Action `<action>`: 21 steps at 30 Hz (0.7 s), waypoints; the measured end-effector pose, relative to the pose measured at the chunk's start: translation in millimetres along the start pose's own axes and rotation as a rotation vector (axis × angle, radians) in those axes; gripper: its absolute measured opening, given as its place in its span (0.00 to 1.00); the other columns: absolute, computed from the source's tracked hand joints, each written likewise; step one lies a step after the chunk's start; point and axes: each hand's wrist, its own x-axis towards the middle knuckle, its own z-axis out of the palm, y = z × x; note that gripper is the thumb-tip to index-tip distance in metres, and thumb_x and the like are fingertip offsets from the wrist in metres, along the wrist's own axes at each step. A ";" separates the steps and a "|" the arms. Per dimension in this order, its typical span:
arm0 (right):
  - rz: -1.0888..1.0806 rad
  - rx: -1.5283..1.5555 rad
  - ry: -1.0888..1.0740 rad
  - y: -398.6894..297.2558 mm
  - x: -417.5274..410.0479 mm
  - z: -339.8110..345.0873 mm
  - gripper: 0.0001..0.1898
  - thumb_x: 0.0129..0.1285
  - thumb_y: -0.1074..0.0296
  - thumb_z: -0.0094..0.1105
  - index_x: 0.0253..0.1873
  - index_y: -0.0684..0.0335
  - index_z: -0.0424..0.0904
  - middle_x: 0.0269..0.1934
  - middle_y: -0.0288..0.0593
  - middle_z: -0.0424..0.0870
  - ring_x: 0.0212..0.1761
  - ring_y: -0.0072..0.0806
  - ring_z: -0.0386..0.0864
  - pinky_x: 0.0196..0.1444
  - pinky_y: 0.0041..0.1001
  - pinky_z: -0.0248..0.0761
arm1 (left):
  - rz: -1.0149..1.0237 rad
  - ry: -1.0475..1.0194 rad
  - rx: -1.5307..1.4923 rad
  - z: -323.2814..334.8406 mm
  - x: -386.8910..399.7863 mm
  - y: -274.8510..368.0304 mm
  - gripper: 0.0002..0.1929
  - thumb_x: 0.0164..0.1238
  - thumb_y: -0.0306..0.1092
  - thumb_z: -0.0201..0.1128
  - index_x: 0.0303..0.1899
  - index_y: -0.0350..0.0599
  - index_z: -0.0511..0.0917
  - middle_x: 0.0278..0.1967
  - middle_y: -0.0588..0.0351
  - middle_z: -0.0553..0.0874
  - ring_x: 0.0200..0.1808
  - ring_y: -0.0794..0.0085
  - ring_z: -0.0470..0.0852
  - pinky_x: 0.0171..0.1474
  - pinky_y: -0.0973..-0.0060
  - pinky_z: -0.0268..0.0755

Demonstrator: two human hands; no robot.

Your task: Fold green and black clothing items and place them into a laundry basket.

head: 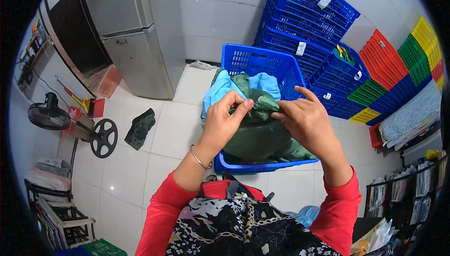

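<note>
Dark green cloth (260,140) is raised over a blue plastic basket (265,167) in front of me. My left hand (230,113) pinches an edge of the cloth between thumb and fingers. Close by on the right, my right hand (304,115) grips another part of the same edge, its little finger raised. The lower part of the cloth hangs into the basket and hides much of its inside. Behind my hands, light blue fabric (223,87) lies over the basket's left side, with more green cloth beside it.
Stacked blue crates (291,20) stand behind the basket, with red crates (383,59) farther right. A grey refrigerator (130,55) is at the back left. A black fan (49,115) and a dark cloth piece (140,129) on the tiles are at the left.
</note>
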 end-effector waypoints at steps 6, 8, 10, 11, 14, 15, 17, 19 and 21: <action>-0.015 -0.136 0.066 -6.9 -3.1 -4.0 0.13 0.45 0.69 0.63 0.38 0.57 0.73 0.24 0.39 0.76 0.33 0.32 0.76 0.58 0.42 0.61 | -0.013 -0.120 -0.374 11.1 -0.4 13.5 0.10 0.62 0.35 0.59 0.28 0.42 0.69 0.20 0.69 0.68 0.22 0.89 0.61 0.24 0.87 0.54; -0.078 -0.202 0.150 -7.6 -5.0 -3.0 0.12 0.44 0.70 0.61 0.37 0.59 0.74 0.31 0.40 0.76 0.42 0.34 0.73 0.61 0.48 0.57 | 0.000 -0.112 -0.302 15.8 -3.2 16.6 0.10 0.62 0.35 0.60 0.27 0.43 0.69 0.20 0.68 0.68 0.22 0.89 0.61 0.24 0.87 0.54; -0.094 -0.263 0.160 -9.7 -9.4 -3.5 0.11 0.44 0.71 0.60 0.36 0.61 0.75 0.30 0.39 0.75 0.41 0.33 0.73 0.61 0.48 0.56 | 0.028 -0.080 -0.149 18.1 -3.2 12.6 0.10 0.61 0.35 0.61 0.27 0.43 0.69 0.20 0.68 0.68 0.21 0.89 0.61 0.23 0.86 0.54; -0.108 -0.322 0.160 -10.6 -12.2 -4.1 0.10 0.45 0.72 0.58 0.36 0.63 0.76 0.29 0.38 0.75 0.39 0.32 0.73 0.62 0.49 0.55 | 0.018 -0.093 -0.153 18.9 -1.7 7.9 0.10 0.61 0.35 0.61 0.27 0.43 0.69 0.20 0.68 0.68 0.21 0.89 0.61 0.23 0.86 0.54; -0.060 -0.406 0.163 -12.5 -25.1 -12.1 0.11 0.44 0.73 0.56 0.36 0.65 0.77 0.27 0.37 0.74 0.36 0.30 0.72 0.64 0.51 0.51 | -0.049 0.140 -0.105 11.6 6.7 -12.9 0.10 0.63 0.35 0.58 0.26 0.42 0.69 0.21 0.65 0.72 0.23 0.87 0.65 0.26 0.86 0.58; -0.010 -0.448 0.180 -10.9 -28.9 -15.4 0.11 0.43 0.74 0.56 0.36 0.65 0.78 0.27 0.36 0.74 0.35 0.29 0.71 0.64 0.51 0.50 | -0.093 0.167 -0.434 7.7 12.1 -19.4 0.10 0.64 0.35 0.57 0.27 0.43 0.70 0.23 0.64 0.74 0.25 0.87 0.67 0.28 0.86 0.60; -0.002 -0.444 0.171 -5.8 -34.2 -19.8 0.12 0.46 0.75 0.59 0.39 0.59 0.78 0.28 0.35 0.75 0.35 0.30 0.71 0.64 0.51 0.50 | -0.175 0.086 -0.296 5.9 13.0 -26.6 0.09 0.64 0.35 0.57 0.29 0.42 0.70 0.24 0.63 0.75 0.26 0.87 0.69 0.29 0.86 0.62; 0.089 -0.411 0.177 0.0 -36.1 -21.1 0.12 0.47 0.75 0.58 0.39 0.58 0.78 0.28 0.35 0.75 0.36 0.32 0.71 0.64 0.51 0.49 | -0.077 0.062 -0.359 6.6 11.1 -24.3 0.09 0.64 0.35 0.57 0.29 0.42 0.70 0.23 0.64 0.75 0.26 0.87 0.69 0.30 0.86 0.62; 0.139 -0.399 0.111 2.7 -35.5 -20.4 0.11 0.50 0.76 0.58 0.40 0.60 0.78 0.31 0.36 0.77 0.40 0.34 0.72 0.64 0.50 0.49 | -0.058 0.039 -0.403 11.8 7.5 -12.9 0.09 0.64 0.34 0.57 0.29 0.42 0.70 0.23 0.65 0.74 0.26 0.87 0.69 0.30 0.86 0.62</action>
